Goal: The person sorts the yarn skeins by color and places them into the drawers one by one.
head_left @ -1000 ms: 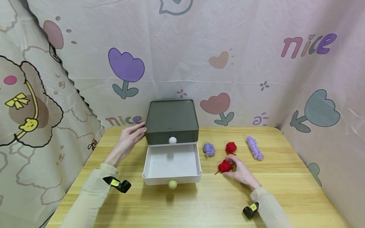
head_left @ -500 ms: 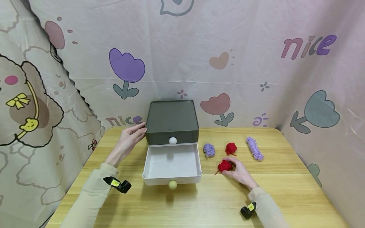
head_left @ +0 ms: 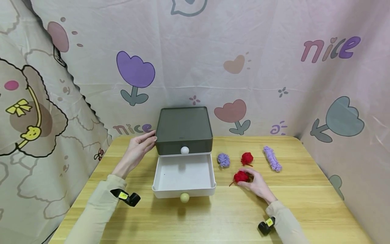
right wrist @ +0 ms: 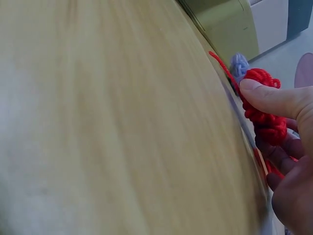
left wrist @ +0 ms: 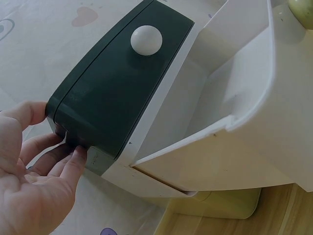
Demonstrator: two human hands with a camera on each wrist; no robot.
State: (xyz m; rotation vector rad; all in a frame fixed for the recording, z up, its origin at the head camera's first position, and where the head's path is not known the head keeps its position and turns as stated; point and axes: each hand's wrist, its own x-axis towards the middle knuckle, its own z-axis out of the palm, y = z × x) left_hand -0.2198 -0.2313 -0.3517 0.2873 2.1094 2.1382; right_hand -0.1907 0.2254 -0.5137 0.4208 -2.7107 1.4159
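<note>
My left hand point(head_left: 138, 149) rests its fingertips against the left side of a small drawer cabinet point(head_left: 184, 125), dark green on top with a white knob. In the left wrist view, the fingers point(left wrist: 73, 164) lie by its front corner. Below the green drawer, a white drawer point(head_left: 182, 193) with a pale yellow-green knob is pulled out. To the right, my right hand point(head_left: 258, 184) pinches a red yarn ball point(head_left: 240, 176) between thumb and fingers. A loose end trails from the yarn ball point(right wrist: 264, 115) in the right wrist view.
A purple yarn ball point(head_left: 223, 160) lies right of the cabinet. Behind the right hand lies another red yarn ball point(head_left: 246, 158), with a purple yarn skein point(head_left: 272, 158) farther right. All are on a wooden table point(head_left: 231, 217) backed by a printed curtain point(head_left: 189, 67).
The right hand and the red yarn ball it pinches have shifted very slightly. My left hand stays at the cabinet's side, and the white drawer remains pulled out.
</note>
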